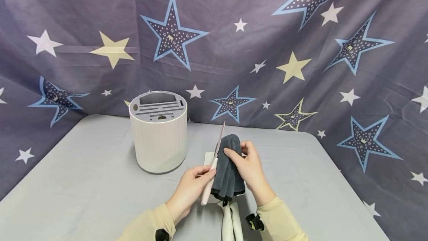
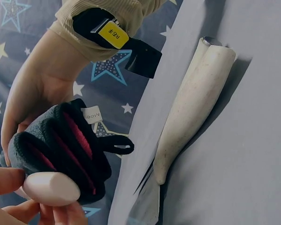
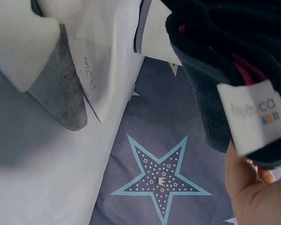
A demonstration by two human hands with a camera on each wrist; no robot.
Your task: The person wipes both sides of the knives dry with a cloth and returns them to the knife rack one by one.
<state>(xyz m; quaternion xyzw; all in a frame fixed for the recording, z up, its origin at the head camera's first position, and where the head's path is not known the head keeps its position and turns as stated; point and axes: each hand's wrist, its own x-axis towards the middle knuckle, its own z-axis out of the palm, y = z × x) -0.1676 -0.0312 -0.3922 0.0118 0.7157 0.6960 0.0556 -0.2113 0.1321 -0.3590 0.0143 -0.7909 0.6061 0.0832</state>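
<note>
My left hand [image 1: 191, 188] grips the white handle of a knife [image 1: 208, 188], its narrow blade pointing up and away. In my right hand [image 1: 251, 167] is a folded dark grey towel [image 1: 229, 174] with a black edge, held against the blade's side and partly hiding it. From the left wrist view, the towel [image 2: 47, 136] shows red inner folds, a white label and a black hanging loop; the knife's handle end [image 2: 51, 187] faces the camera. Below the hands, white-handled knives [image 1: 230, 222] lie on the table, their blades partly hidden under the towel.
A round white knife block [image 1: 158, 142] with a grey slotted top stands back left on the grey-covered table [image 1: 83, 181]. Under the towel, a pale flat piece [image 1: 208, 158] peeks out. A star-patterned curtain [image 1: 214, 66] hangs behind the table and at its sides.
</note>
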